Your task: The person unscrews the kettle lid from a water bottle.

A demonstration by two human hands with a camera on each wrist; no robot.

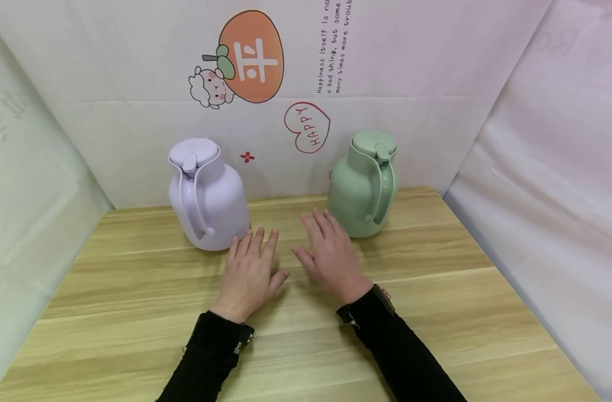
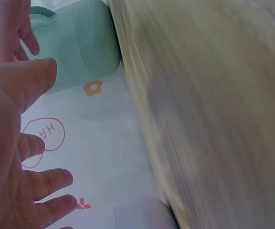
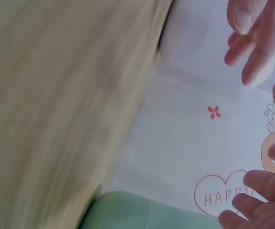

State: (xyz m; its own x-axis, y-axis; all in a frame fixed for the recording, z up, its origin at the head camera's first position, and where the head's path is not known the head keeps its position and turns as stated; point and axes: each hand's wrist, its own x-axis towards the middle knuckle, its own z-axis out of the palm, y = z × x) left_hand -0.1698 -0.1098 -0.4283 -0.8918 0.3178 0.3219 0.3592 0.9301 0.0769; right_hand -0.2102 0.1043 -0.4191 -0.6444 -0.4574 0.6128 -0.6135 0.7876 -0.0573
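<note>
Two jugs with lids and handles stand upright on the wooden table point(image 1: 135, 312). The lilac jug point(image 1: 220, 201) is at the left and the green jug point(image 1: 351, 192) at the right, both with handles turned toward the front. My left hand point(image 1: 250, 273) is held palm down with fingers spread, its fingertips in front of the lilac jug's base. Nearest to the green jug is my right hand point(image 1: 333, 257), fingers extended and thumb apart. Neither hand holds anything. In the left wrist view the green jug point(image 2: 80, 45) lies beyond the thumb.
Behind the jugs hangs a white cloth point(image 1: 411, 67) printed with an orange fruit, a small sheep, a red heart and lettering. More white cloth point(image 1: 552, 167) closes off the right side, and another sheet point(image 1: 29, 184) the left. Black sleeves with bands cover both wrists.
</note>
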